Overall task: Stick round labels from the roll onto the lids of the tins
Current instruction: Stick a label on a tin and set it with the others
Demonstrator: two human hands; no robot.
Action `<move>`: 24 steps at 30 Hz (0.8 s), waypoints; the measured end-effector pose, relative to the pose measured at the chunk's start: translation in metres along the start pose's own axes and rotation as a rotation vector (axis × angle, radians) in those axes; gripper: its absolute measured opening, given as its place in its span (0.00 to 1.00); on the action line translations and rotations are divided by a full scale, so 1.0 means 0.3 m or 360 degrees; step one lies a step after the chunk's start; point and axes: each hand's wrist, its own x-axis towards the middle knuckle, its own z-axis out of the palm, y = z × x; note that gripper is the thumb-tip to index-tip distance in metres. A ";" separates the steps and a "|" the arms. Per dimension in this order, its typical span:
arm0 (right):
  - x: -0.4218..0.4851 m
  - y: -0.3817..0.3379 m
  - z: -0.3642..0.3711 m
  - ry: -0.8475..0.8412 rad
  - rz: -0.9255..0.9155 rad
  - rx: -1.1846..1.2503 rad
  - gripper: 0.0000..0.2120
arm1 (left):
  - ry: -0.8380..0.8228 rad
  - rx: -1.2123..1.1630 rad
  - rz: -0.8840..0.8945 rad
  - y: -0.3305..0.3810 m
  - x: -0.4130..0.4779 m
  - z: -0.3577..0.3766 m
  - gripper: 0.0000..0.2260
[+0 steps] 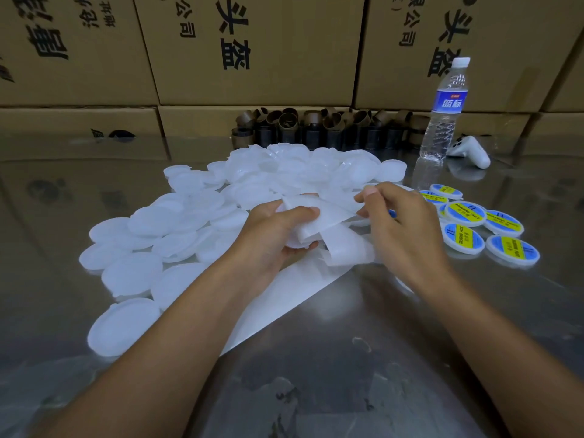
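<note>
Early in the job, judging by the piles. On the right of the bench (410,358), just beside the right hand (401,222), a small cluster of labelled tins (464,213), blue-and-yellow rounds already stuck on the lids, some overlapping. Left of centre and stretching to the back, a far bigger heap of bare white lids (177,222), none with a label, so most of the work still to do. Between the two piles, both hands raised just above the bench: left hand (278,229) curled round what looks like one white lid, thumb pinning the liner strip (328,210) against it; right hand pinching the far end of that same strip between thumb and fingertips, a speck of blue showing under the fingers, perhaps the next label, too small to tell. More white liner trailing down from the hands and lying flat toward the near edge, likely spent. No full roll in sight. Probably mid-peel, with this label not yet stuck. Behind, a row of cardboard cores (316,128), a water bottle (442,115) and stacked cartons (252,42).
</note>
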 end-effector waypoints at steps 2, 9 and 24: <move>-0.002 -0.005 -0.004 0.0020 -0.0045 -0.0011 0.15 | -0.0041 0.0048 0.0038 -0.003 -0.001 0.000 0.08; -0.013 -0.017 0.007 -0.0123 -0.0152 -0.0010 0.03 | -0.0091 0.0122 0.0073 -0.010 -0.001 -0.002 0.13; -0.009 -0.010 0.001 -0.0145 -0.0136 0.0055 0.07 | -0.0143 -0.0041 0.0050 -0.002 -0.003 0.003 0.17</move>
